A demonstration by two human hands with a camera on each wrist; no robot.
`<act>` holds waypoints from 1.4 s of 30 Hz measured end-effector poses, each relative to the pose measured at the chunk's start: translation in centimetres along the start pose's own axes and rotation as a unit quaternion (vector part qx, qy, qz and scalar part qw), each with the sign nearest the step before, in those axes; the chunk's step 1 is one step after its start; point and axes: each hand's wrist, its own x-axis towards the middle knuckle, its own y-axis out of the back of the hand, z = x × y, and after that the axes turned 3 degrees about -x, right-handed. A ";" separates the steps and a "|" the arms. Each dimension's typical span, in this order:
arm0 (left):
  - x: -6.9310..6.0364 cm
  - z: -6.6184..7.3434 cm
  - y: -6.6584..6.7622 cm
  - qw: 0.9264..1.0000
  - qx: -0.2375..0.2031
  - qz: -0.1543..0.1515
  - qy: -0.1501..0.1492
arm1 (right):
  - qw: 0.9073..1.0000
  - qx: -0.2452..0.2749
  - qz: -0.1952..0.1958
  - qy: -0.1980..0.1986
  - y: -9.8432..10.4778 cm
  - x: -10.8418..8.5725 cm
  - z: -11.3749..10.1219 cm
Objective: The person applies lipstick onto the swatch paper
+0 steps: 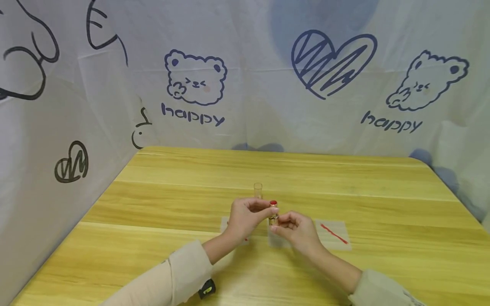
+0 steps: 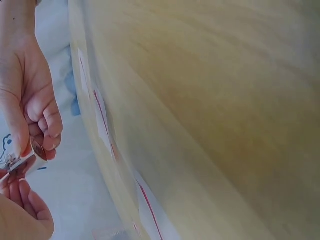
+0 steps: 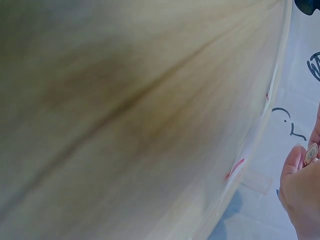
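Upright between the two hands is a lipstick (image 1: 273, 221) with a red tip showing and a shiny gold body. My left hand (image 1: 246, 217) pinches its upper part between thumb and fingers. Lower down, my right hand (image 1: 302, 233) holds the base with thumb and fingertips. Both hands are raised over the table, and the left wrist view shows the lipstick's shiny case (image 2: 26, 162) between them. Just behind the left hand stands a clear cap (image 1: 258, 189), its lower part hidden.
Pale paper pieces lie on the wooden table (image 1: 153, 204); the right paper (image 1: 333, 234) bears a slanted red line. The left paper (image 1: 224, 222) and middle paper (image 1: 276, 241) are partly covered by the hands. A dark object (image 1: 207, 289) shows beside the left sleeve.
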 end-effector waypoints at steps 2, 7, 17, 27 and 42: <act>0.1 -0.1 0.1 1.000 -0.002 -0.006 0.000 | 1.000 -0.001 -0.003 -0.002 0.0 0.1 0.1; 0.5 -0.4 0.6 0.999 -0.001 -0.053 0.004 | 1.000 -0.003 -0.019 0.000 0.2 0.2 0.2; 0.7 -0.4 1.4 0.986 0.007 -0.161 -0.033 | 0.998 -0.012 -0.054 0.013 0.5 0.0 0.0; 0.5 -0.4 1.2 0.990 0.010 -0.134 -0.032 | 0.997 -0.011 -0.068 0.026 0.7 0.1 -0.1; 0.3 -0.4 0.8 0.998 0.031 -0.060 0.001 | 0.998 -0.008 -0.064 0.012 0.5 0.0 -0.2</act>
